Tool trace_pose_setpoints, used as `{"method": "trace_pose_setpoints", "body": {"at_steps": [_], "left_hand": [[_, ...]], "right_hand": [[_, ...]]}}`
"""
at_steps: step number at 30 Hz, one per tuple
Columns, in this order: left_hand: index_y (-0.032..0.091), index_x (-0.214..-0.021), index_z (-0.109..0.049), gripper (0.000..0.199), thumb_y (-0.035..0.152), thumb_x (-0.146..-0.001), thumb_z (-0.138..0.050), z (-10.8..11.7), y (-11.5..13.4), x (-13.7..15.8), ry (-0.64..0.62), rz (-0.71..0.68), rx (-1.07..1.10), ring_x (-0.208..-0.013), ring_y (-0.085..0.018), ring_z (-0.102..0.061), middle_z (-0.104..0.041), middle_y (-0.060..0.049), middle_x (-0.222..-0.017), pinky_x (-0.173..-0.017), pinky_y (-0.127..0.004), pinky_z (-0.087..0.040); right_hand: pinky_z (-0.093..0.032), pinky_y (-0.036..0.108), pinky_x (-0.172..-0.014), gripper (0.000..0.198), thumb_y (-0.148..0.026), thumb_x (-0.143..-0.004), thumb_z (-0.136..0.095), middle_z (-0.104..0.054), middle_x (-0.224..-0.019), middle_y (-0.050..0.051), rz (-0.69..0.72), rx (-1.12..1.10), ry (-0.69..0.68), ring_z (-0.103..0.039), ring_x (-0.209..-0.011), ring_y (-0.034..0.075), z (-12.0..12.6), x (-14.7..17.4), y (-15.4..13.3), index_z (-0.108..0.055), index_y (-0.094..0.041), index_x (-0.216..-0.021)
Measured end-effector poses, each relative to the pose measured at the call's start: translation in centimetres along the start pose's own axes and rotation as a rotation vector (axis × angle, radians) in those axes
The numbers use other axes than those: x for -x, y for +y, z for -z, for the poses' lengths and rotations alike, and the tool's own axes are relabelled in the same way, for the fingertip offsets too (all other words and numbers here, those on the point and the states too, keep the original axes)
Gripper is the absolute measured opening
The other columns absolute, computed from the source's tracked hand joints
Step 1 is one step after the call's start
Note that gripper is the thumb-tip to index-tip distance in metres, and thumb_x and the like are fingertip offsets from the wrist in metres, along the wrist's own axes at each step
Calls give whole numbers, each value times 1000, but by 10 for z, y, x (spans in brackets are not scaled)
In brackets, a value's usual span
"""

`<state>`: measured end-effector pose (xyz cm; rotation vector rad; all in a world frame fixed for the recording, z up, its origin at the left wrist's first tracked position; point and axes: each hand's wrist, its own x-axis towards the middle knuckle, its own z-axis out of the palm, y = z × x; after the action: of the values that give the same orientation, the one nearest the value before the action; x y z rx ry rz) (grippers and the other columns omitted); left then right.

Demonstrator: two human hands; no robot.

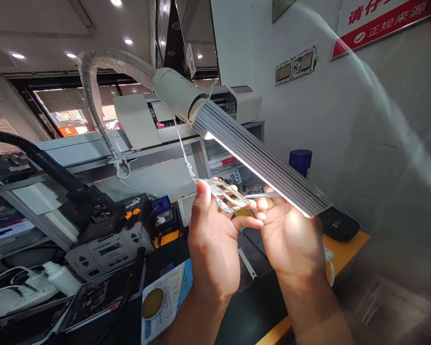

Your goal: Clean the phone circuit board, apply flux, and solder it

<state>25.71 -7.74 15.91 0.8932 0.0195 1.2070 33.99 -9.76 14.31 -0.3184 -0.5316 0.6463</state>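
Observation:
Raised under the lamp, a thin silvery board with rectangular cut-outs [224, 194] rests in my left hand [213, 244], pinched by its edges between thumb and fingers. My right hand [290, 230] is closed around slim metal tweezers [264, 195]. Their tip reaches the right edge of the board; whether it touches cannot be made out. The fingertips of both hands nearly meet just below that edge. Above them, the ribbed lamp head [258, 153] shines down on the board and hands and partly covers the right hand's top.
A flexible lamp arm [89, 91] curves in from the left. On the left stand a grey control station [107, 251], a black hose [46, 167] and an opened tablet-like device [100, 292]. A blue cylinder [300, 162] and a black case [339, 224] stand at right.

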Motion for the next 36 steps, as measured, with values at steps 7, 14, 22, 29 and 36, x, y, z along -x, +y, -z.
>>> {"method": "trace_pose_setpoints", "body": {"at_steps": [7, 14, 22, 29, 36], "left_hand": [[21, -87, -71, 37, 46, -101, -47, 0, 0, 0, -7, -1, 0, -73, -21, -70, -70, -7, -85, -51, -26, -55], [21, -87, -71, 37, 46, -101, -48, 0, 0, 0, -2, -1, 0, -71, -21, -70, -69, -7, -84, -52, -27, -56], [21, -89, -72, 37, 46, -101, -47, 0, 2, 1, 2, -9, 2, -71, -21, -70, -69, -6, -84, -51, -27, -56], [22, -87, -72, 40, 47, -102, -45, 0, 1, -1, -7, -7, -3, -70, -20, -70, -69, -6, -84, -51, -26, -55], [21, -88, -71, 38, 46, -101, -46, -2, 0, 0, 10, -3, -12, -70, -21, -69, -68, -7, -84, -50, -27, -55]], "right_hand": [[-37, 25, -41, 24, -31, -86, -58, -55, -56, 1, -13, 6, -10, -52, -53, 15, 1, 0, -1, -68, -20, -68], [-37, 24, -40, 23, -32, -86, -60, -55, -58, 1, -41, 2, 16, -52, -53, 14, 0, 0, -2, -68, -20, -68], [-37, 23, -39, 33, -37, -91, -53, -53, -58, 1, -82, -3, 35, -52, -54, 15, 0, 1, -1, -66, -19, -67], [-37, 22, -39, 20, -35, -79, -67, -54, -58, 0, -83, -10, 35, -52, -54, 14, -1, 2, -2, -67, -19, -67], [-38, 21, -40, 18, -34, -77, -66, -54, -56, 1, -102, -14, 54, -52, -54, 14, 0, 1, -1, -67, -19, -67]]}}
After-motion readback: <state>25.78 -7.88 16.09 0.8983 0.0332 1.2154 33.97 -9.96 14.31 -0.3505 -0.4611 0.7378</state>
